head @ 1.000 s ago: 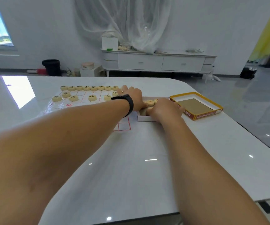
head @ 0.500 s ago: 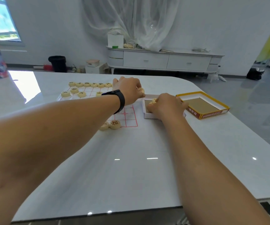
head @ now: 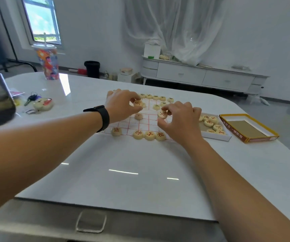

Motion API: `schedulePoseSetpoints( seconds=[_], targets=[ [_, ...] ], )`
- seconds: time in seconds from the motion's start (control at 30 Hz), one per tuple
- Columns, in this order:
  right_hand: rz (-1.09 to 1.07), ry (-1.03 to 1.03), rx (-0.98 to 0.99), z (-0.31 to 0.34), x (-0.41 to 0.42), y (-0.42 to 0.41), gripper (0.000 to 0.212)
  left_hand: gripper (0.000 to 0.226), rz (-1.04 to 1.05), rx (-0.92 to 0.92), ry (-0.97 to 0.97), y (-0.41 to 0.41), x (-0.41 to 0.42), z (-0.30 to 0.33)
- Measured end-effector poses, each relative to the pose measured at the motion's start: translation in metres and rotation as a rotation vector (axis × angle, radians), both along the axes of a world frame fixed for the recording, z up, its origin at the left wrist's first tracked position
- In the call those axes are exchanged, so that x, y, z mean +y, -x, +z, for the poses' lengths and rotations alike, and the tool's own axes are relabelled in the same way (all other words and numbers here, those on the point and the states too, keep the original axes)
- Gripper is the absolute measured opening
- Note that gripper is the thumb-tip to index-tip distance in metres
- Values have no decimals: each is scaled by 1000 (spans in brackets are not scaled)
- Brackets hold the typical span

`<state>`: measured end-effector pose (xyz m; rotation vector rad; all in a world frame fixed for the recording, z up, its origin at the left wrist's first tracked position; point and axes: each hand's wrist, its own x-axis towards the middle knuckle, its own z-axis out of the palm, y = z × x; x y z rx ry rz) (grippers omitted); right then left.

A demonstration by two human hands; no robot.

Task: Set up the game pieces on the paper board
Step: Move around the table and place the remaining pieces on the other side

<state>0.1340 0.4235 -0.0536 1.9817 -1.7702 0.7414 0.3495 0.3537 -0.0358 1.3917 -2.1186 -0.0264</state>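
Pieces are mid-placement: left hand pinches a disc, right hand pinches another, each needing lowering onto the board beneath its grip.

One head-worn wide-angle view looks forward and down, close over the white table, toward the far wall.

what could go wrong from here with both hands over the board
1. The left hand and right hand each pinch a round piece above the paper board; a loose grip could drop one onto pieces already set.
2. The right wrist hangs close to the near row of pieces and might nudge them.
3. The thin paper board could slide.
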Motion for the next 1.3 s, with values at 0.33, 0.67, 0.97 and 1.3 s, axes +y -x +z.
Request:
schedulePoseSetpoints(
  seconds=[0.33, 0.67, 0.97, 1.3],
  targets=[
    [93, 113, 92, 2, 14, -34, 40, 32, 30, 268, 185, -113, 28, -33],
    [171, 115, 26, 21, -14, -138, 37, 30, 114, 334, 29, -143, 16, -44],
    [241, 51, -18, -5, 6, -133, 35, 30, 64, 458, -111, -144, 25, -40],
    [391, -114, -155, -17, 12, -156, 26, 44, 92, 561, -121, -147, 26, -41]
  ],
)
